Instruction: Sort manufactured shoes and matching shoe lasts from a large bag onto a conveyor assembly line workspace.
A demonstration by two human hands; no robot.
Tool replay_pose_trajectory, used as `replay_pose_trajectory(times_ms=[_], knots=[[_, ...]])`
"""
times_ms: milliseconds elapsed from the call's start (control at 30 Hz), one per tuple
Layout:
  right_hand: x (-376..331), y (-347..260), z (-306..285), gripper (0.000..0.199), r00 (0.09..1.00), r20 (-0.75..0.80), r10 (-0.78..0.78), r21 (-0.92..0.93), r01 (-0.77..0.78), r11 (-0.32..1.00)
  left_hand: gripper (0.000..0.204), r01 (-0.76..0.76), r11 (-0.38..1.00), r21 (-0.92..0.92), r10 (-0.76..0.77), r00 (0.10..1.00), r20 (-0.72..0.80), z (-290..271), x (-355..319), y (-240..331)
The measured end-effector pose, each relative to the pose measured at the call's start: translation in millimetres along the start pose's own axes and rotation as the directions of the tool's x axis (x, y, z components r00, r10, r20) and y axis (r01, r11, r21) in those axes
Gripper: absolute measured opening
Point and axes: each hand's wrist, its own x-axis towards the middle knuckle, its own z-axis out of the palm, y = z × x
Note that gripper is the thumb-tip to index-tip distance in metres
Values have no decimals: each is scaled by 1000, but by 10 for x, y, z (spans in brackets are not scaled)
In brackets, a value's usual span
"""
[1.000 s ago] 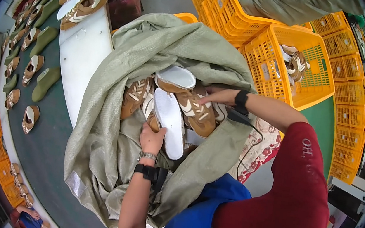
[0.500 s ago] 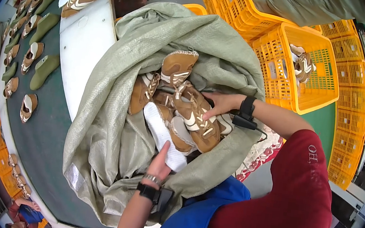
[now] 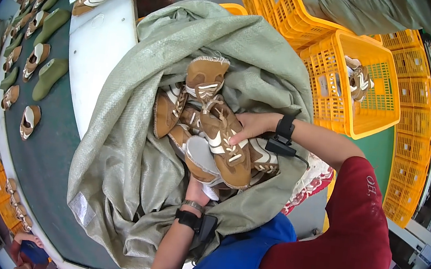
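Note:
A large grey-green woven sack stands open in front of me, with several brown sneaker uppers with white trim inside. My right hand grips one laced sneaker upper, thumb on its top and the other fingers hidden beneath. My left hand is down in the sack at the near side, its fingers out of sight under a sneaker upper with a pale lining. A bit of a white piece shows beside that hand. Another upper lies at the far side of the pile.
Left of the sack, a green belt carries green shoe lasts and brown uppers. A white board beside it holds more uppers. At the right stands a yellow crate with uppers inside; further yellow crates are stacked behind.
My left hand has gone deeper under the uppers, and the long white piece beside it is now mostly hidden. My right hand and its sneaker upper have shifted slightly left and nearer.

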Motion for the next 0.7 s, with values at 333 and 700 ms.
replay_pose_trajectory(times_ms=[333,700], knots=[[318,299,217,63,974,-130,-187,137,204,969,52,86,996,-9,-86,996,-4,44,-273,107],[172,421,520,85,992,23,127,447,-124,886,50,-21,999,47,28,990,-142,143,-552,110]])
